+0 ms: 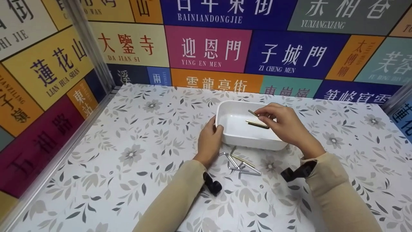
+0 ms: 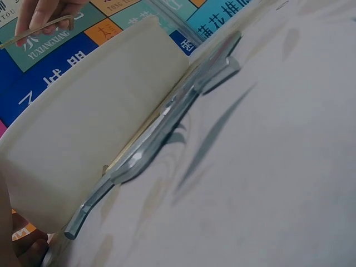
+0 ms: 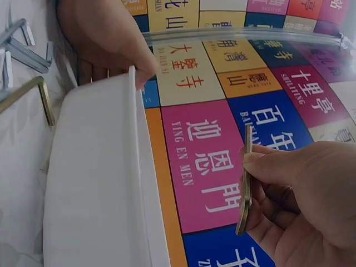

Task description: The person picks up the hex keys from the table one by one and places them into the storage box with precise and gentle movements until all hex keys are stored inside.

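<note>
White box (image 1: 236, 139) upright, brass hex key (image 1: 258, 124) inside; second brass key (image 3: 246, 192) pinched above; silver keys (image 1: 251, 174) jumbled alongside.

My right hand (image 1: 283, 124) blocks right end of white tub (image 1: 251, 143), can't see what's under there. Gold key (image 3: 246, 192) in it: one end lost in my grip in head view. Left hand (image 1: 209, 141) mostly chopped by edge of its own wrist cam, partly hidden behind tub in right wrist view. Loose keys (image 1: 238, 168) overlap, so no exact count, sorry. Tiny round thing (image 1: 261, 186) on table (image 1: 267, 209): too small to tell. Both sleeves (image 1: 173, 196) run off bottom edge.
</note>
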`<state>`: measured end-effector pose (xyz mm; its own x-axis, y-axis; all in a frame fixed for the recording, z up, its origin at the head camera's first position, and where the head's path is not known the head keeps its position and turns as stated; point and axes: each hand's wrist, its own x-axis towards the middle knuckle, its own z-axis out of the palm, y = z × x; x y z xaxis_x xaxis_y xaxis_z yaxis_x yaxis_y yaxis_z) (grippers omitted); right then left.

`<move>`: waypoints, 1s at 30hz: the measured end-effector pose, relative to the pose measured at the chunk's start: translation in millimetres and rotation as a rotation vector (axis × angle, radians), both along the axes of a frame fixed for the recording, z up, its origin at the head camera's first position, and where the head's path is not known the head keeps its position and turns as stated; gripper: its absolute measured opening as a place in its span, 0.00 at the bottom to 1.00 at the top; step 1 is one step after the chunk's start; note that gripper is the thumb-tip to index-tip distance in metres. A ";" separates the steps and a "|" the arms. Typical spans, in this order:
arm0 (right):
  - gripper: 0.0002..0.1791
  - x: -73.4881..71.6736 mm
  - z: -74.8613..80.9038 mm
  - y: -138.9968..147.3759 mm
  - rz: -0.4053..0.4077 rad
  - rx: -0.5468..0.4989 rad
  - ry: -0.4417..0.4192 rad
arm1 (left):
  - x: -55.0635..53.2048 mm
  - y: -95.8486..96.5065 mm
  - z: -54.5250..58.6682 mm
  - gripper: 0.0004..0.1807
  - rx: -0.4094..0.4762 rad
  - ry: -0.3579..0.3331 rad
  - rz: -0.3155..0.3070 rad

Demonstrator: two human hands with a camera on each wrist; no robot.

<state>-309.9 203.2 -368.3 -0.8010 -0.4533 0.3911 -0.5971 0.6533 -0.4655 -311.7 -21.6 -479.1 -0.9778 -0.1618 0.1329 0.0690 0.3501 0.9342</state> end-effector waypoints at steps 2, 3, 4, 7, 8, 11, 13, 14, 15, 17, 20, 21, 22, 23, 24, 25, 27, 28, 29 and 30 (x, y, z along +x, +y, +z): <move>0.11 -7.3 -2.6 0.0 -0.009 -0.005 -0.005 | 0.0 -1.4 -0.2 0.31 0.001 0.003 0.005; 0.11 -11.8 -4.9 -0.2 -0.014 -0.005 -0.010 | 0.3 -2.0 -0.7 0.31 0.002 0.003 0.011; 0.11 -16.0 -7.7 -0.2 -0.020 -0.005 -0.019 | 0.9 -2.6 -1.3 0.31 0.002 0.002 0.015; 0.12 -28.0 -16.6 1.5 -0.039 -0.005 -0.053 | 2.6 -2.7 -3.4 0.30 0.000 -0.004 0.018; 0.12 -31.4 -19.5 2.8 -0.046 -0.002 -0.065 | 2.9 -2.0 -3.9 0.30 -0.002 -0.003 0.015; 0.12 -38.4 -25.1 8.2 -0.061 0.007 -0.082 | 2.7 0.5 -3.5 0.30 -0.011 -0.003 0.006; 0.12 -42.3 -27.3 11.6 -0.061 0.012 -0.080 | 1.4 1.3 -1.9 0.30 -0.011 0.004 0.010; 0.12 -44.3 -28.3 13.1 -0.061 0.014 -0.074 | 0.6 1.3 -0.9 0.30 -0.011 0.007 0.013; 0.12 -46.1 -29.3 14.4 -0.060 0.014 -0.068 | -0.1 1.2 0.2 0.30 -0.008 0.007 0.014; 0.12 -48.5 -33.6 17.2 -0.057 0.019 -0.065 | -0.1 1.5 0.8 0.31 0.003 0.002 0.012; 0.12 -52.2 -41.4 20.0 -0.047 0.052 -0.063 | 0.1 1.4 0.9 0.31 0.004 0.003 0.004; 0.12 -53.4 -43.9 20.6 -0.042 0.066 -0.063 | 0.2 1.4 0.7 0.31 0.003 0.005 0.004; 0.12 -54.7 -46.4 21.1 -0.038 0.082 -0.061 | 0.2 1.4 0.6 0.31 -0.001 0.010 0.005; 0.12 -55.8 -48.4 21.4 -0.033 0.098 -0.060 | 0.2 1.4 0.3 0.31 -0.005 0.016 0.007; 0.11 -56.4 -49.8 21.7 -0.026 0.111 -0.057 | 0.1 1.5 -0.2 0.31 -0.009 0.022 0.009; 0.11 -57.5 -51.2 21.9 -0.023 0.123 -0.056 | 0.1 1.3 -0.2 0.31 -0.014 0.024 0.010; 0.11 -59.1 -53.3 22.3 -0.025 0.140 -0.056 | -0.7 1.1 -0.6 0.31 -0.012 0.025 0.010; 0.11 -59.8 -54.1 22.5 -0.027 0.151 -0.055 | -1.0 1.1 -0.6 0.31 -0.009 0.025 0.008; 0.11 -60.5 -54.8 22.9 -0.030 0.162 -0.053 | -1.5 1.1 -0.6 0.31 -0.006 0.024 0.006; 0.10 -61.5 -55.6 23.4 -0.032 0.175 -0.049 | -1.8 1.1 -0.5 0.31 -0.003 0.023 0.004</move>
